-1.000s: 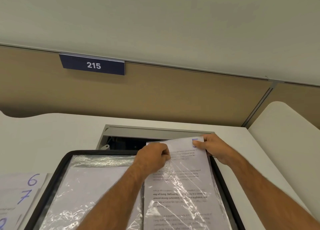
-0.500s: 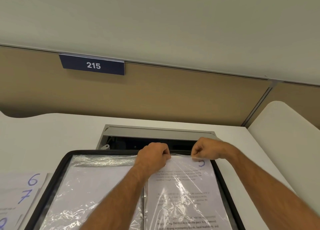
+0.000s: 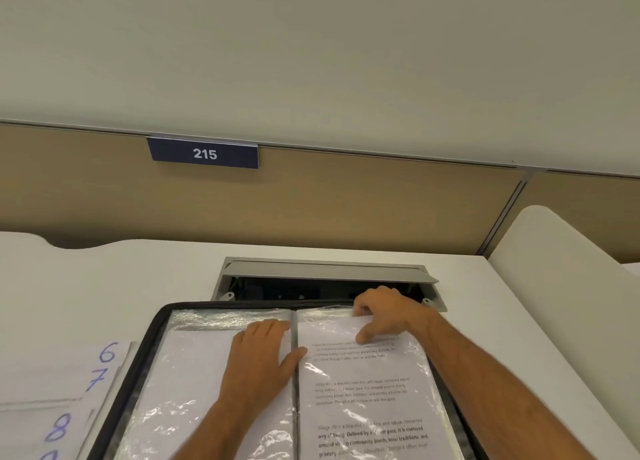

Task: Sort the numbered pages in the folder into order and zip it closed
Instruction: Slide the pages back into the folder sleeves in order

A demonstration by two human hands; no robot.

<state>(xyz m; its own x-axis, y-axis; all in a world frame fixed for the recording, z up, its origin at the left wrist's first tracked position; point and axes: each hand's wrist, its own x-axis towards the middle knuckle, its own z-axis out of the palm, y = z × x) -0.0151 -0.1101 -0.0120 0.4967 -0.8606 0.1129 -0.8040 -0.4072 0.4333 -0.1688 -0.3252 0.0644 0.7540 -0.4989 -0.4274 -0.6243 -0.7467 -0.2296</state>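
the white desk (image 3: 104,286) fills the lower half of the view and meets a tan partition (image 3: 346,203) at its far edge. the black zip folder (image 3: 152,338) lies open flat on the desk at 6 o'clock, its zip edge running round the far corners and both leaves filled with clear plastic sleeves. the right-hand sleeve (image 3: 374,404) carries a printed page (image 3: 363,383) with several blocks of text; any number on it is hidden. the left-hand sleeve (image 3: 180,383) shows a blank white sheet under crinkled plastic. a grey cable hatch (image 3: 325,269) stands open in the desk at 12 o'clock from the folder, just beyond its far edge. loose pages (image 3: 52,390) lie on the desk at 9 o'clock from the folder, just beside its left edge, marked 6, 7 and 8 in blue ink, with a further mark cut off below. the left hand (image 3: 263,352) rests palm down on the left leaf beside the spine, fingers straight and close together, thumb out across the spine and touching the right sleeve. the right hand (image 3: 384,314) sits at the top edge of the right sleeve, fingers curled over that edge, one finger reaching down onto the plastic; whether it pinches the sleeve or the page i cannot tell. a dark blue sign (image 3: 204,153) reading 215 hangs on the partition at 11 o'clock.
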